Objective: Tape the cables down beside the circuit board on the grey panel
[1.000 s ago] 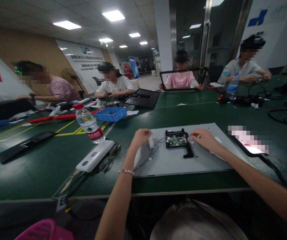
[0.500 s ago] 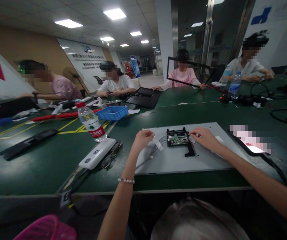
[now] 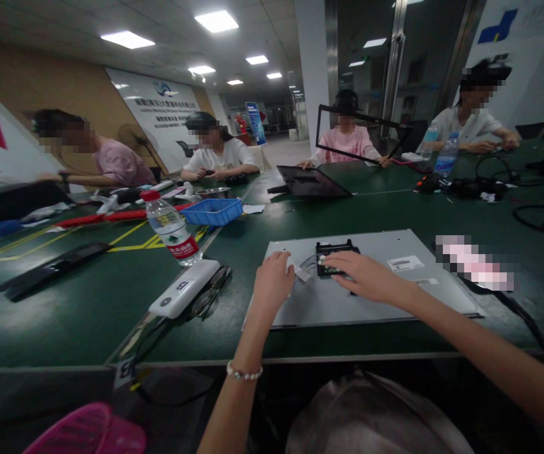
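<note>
A grey metal panel (image 3: 395, 290) lies flat on the green table in front of me. Near its far edge sits a small black-framed circuit board (image 3: 334, 247) with thin wires leading off to the left. My left hand (image 3: 274, 280) rests on the panel's left part, its fingers pinched on a white strip (image 3: 300, 272) beside those wires. My right hand (image 3: 361, 275) reaches leftward across the board with its fingers stretched out, the tips touching the board's left side and covering most of it. A white label (image 3: 405, 263) is stuck on the panel to the right.
To the left stand a water bottle (image 3: 172, 232), a white device (image 3: 183, 289), glasses (image 3: 211, 296) and a blue tray (image 3: 212, 211). A phone (image 3: 473, 265) with a black cable lies to the right. Several people work across the table; one holds a black frame (image 3: 357, 135). A pink basket (image 3: 87, 432) sits low left.
My right hand moved from the board's right edge leftward across it. My left hand lowered onto the panel with the white strip. The person opposite tilted the black frame and the black panel shifted.
</note>
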A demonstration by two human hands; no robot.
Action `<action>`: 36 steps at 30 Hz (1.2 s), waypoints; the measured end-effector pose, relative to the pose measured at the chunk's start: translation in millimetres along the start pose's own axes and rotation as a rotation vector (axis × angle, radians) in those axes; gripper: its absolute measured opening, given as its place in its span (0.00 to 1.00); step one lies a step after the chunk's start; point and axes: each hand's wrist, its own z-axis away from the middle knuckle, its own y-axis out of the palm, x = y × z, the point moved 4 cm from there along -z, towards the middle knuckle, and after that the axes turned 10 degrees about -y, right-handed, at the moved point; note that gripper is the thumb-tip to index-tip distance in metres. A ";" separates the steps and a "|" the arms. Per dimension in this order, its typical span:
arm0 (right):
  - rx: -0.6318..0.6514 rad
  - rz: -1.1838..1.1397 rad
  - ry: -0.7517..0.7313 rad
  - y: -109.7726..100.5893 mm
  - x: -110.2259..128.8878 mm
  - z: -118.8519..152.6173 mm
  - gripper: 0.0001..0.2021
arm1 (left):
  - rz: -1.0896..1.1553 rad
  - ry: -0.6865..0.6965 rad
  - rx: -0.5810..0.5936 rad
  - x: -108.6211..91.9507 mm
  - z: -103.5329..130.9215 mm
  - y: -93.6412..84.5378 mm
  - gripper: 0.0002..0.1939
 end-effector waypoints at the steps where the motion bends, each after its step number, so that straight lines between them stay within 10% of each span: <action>1: 0.034 0.013 -0.051 7.5 7.3 -6.6 0.18 | -0.039 0.002 0.007 -6.5 8.4 -2.0 0.15; 11: 0.203 0.260 -0.160 63.6 3.7 -54.6 0.05 | 0.046 0.004 0.044 -12.9 35.2 11.7 0.18; 36: 0.215 0.132 -0.123 59.8 23.3 -41.9 0.10 | 0.075 -0.015 0.143 -7.9 18.4 33.4 0.15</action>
